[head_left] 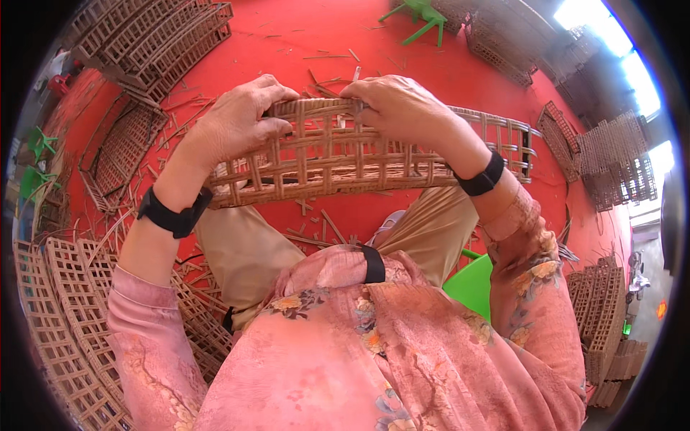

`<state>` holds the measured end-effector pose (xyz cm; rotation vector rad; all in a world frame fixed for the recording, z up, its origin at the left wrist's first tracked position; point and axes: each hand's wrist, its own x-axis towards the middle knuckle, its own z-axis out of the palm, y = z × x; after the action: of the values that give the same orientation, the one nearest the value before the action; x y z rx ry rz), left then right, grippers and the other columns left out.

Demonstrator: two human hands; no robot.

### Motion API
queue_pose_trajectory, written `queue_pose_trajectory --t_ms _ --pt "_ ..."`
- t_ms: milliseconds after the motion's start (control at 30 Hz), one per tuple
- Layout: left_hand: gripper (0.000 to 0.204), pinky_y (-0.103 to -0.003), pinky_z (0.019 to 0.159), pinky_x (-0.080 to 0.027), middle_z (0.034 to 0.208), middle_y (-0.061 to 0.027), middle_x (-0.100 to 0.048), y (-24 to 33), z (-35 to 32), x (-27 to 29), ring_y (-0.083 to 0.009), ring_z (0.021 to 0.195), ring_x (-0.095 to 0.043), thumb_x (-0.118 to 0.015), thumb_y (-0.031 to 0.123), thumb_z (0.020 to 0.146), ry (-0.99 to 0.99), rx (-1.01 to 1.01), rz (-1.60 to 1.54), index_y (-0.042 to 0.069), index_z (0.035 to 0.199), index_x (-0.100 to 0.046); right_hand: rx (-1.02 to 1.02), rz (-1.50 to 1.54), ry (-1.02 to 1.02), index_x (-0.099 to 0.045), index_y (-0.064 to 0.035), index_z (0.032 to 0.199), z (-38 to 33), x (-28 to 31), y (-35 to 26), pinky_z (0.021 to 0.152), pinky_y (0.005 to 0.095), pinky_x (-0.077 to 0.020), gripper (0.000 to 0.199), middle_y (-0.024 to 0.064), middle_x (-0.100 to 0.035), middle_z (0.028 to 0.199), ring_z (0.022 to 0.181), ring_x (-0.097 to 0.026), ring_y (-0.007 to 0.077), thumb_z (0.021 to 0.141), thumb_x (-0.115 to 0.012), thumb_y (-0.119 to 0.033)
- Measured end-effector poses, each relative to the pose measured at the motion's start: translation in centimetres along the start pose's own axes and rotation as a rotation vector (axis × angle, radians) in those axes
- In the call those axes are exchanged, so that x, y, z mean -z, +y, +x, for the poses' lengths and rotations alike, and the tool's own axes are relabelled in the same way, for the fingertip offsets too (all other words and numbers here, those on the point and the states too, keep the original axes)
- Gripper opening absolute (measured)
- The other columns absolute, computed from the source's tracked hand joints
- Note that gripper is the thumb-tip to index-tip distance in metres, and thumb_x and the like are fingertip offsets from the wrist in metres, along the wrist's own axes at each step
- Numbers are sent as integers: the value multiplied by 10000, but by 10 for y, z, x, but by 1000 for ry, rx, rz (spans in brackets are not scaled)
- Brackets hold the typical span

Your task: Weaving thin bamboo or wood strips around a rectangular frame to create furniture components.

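Note:
A brown woven wicker basket [316,108], long and open-latticed, is held up on its side above my lap. My left hand [237,118] is closed over the left part of its upper rim, thumb on the near side. Along the same rim, toward the middle, my right hand [399,108] is closed with its fingertips pressed at the edge. A short pale strip [356,73] sticks up beside the right fingertips. Whether those fingers grip the strip as well as the rim cannot be made out. The basket's right end extends past my right wrist.
Stacks of woven baskets stand at far left [151,43], near left [79,323] and right [618,161]. One separate basket [122,147] lies left of me. Cut strips [316,226] litter the red floor [287,43]. Green stools [420,14] stand beyond; a green seat [471,287] shows beneath me.

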<state>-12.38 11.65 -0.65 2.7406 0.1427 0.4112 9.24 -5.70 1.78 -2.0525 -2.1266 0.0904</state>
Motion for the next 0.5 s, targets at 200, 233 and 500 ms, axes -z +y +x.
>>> queue_pose_trajectory --t_ms 200,233,500 --pt "465 -395 957 -516 1179 -122 -636 2 -23 -4 -305 1085 -641 -739 146 863 110 14 4 18 1294 -619 79 42 100 -671 22 1057 13 -11 -20 786 500 -537 261 213 -706 899 902 -689 397 848 -584 -110" --pt "470 -395 955 -517 1195 -122 -631 -2 -24 -3 -303 1091 -638 -738 122 858 110 -1 -69 17 1299 -615 78 42 102 -671 22 1057 14 -14 -20 786 500 -537 261 213 -706 899 902 -689 397 848 -584 -110" --pt "469 -394 904 -540 1131 -135 -655 -2 -31 3 -321 1010 -663 -724 51 827 113 19 10 -4 1282 -620 100 -123 123 -684 9 955 22 -18 -16 685 496 -521 157 212 -677 763 765 -685 395 809 -641 -32"
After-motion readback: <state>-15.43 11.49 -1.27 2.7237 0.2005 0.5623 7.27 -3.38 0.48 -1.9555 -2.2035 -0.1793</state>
